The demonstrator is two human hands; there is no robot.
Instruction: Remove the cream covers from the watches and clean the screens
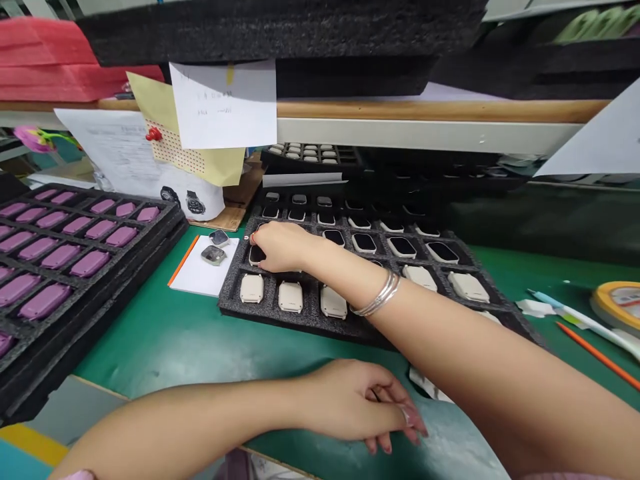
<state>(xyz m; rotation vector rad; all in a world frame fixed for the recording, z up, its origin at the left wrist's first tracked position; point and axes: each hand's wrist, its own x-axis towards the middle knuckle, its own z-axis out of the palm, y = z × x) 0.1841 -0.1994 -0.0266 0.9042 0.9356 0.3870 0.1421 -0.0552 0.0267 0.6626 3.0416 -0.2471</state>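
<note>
Two bare hands work above a green worktop (165, 353). The right hand (283, 245), a silver bangle (381, 295) at its wrist, closes narrowly over a dark-faced watch body (257, 255) at the left end of a black foam tray (235, 305); whether it grips that body, I cannot tell. Cream watch cases (291, 297) sit along the tray's front row. The left hand (360, 403) lies loosely curled, holding nothing, near the worktop's front edge. Two watch frames (214, 255) rest on a white card (193, 280) just beside the tray. The handwritten note (223, 107) above is too small to read.
</note>
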